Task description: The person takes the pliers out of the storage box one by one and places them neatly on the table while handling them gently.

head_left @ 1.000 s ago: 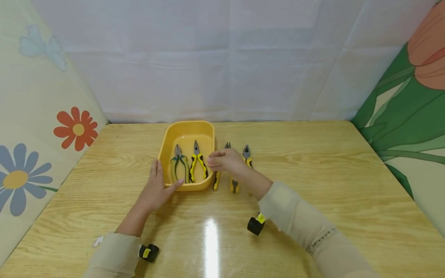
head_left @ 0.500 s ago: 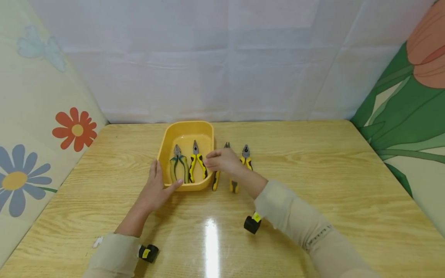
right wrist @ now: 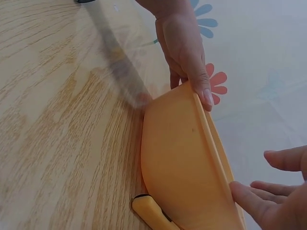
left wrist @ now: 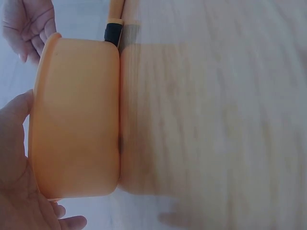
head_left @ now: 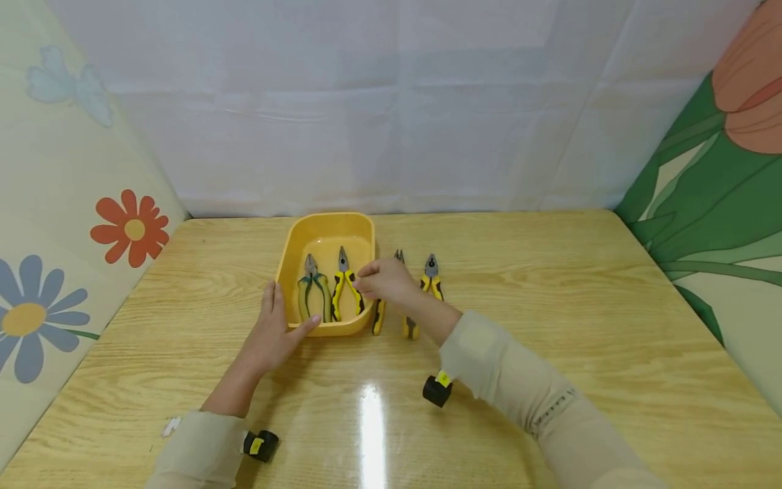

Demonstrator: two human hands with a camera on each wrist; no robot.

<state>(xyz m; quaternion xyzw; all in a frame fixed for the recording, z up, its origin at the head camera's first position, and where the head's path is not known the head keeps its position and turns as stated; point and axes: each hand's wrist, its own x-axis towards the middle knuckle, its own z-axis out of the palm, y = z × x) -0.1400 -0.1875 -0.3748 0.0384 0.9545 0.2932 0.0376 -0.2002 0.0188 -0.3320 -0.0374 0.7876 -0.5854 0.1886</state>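
A yellow plastic tray point(head_left: 330, 329) stands on the table holding two pairs of pliers: green-handled pliers point(head_left: 314, 292) at left and yellow-and-black needle-nose pliers point(head_left: 343, 261) at right. My left hand point(head_left: 271, 339) grips the tray's near left corner, its thumb over the near rim and its fingers along the outer wall. Above the tray's right rim is my right hand point(head_left: 387, 282), with nothing seen in it; in the right wrist view its thumb and fingers point(right wrist: 271, 191) are spread apart. Partly hidden under that arm are yellow-handled pliers point(head_left: 378, 318). More pliers point(head_left: 432, 268) lie right of them.
Black wrist-worn devices hang at the left point(head_left: 261, 445) and right point(head_left: 437, 390) sleeves. A small white scrap point(head_left: 171, 426) lies on the wooden table point(head_left: 580, 305) at left. A white cloth backdrop point(head_left: 427, 136) rises behind the table, with flower-printed panels at both sides.
My right hand has shifted slightly left, further over the tray's right rim. My left hand, the tray and the pliers stay about where they were.
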